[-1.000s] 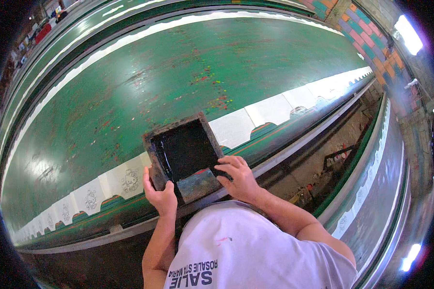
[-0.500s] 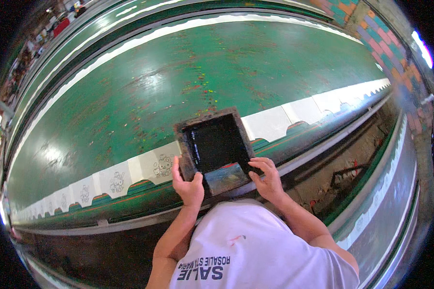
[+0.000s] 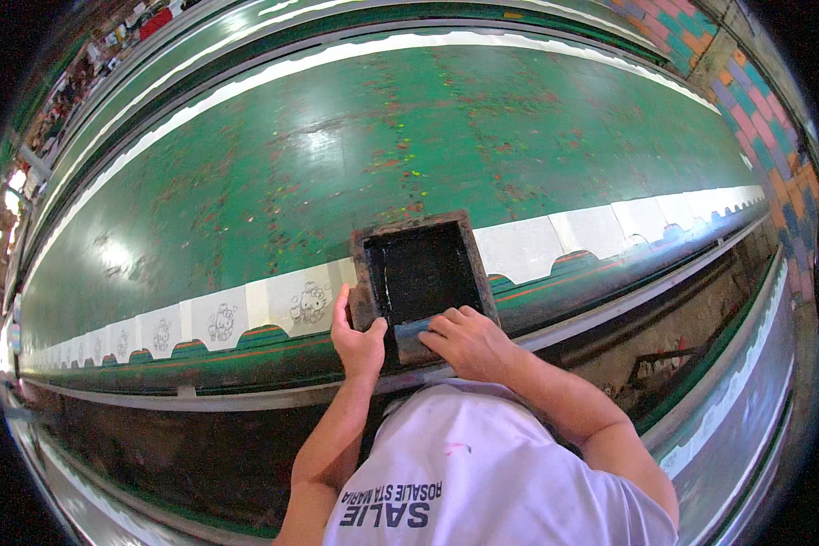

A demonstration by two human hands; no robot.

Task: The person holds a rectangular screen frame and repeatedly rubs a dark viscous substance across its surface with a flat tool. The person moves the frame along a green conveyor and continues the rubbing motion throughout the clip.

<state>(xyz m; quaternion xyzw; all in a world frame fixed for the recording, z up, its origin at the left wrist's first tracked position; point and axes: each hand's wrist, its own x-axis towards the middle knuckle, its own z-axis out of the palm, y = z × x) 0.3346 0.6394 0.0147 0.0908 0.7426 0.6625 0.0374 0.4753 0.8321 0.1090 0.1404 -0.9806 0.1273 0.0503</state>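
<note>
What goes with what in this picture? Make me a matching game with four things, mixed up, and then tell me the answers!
Things:
1. Left hand
2. Right hand
3. Frame
4. Tabletop

Clues:
A. Green, with colored specks
B. At the left side of the dark square thing
C. Dark and four-sided
D. At the near side of the dark square thing

Right pairs: 1-B, 2-D, 3-C, 4-A
</note>
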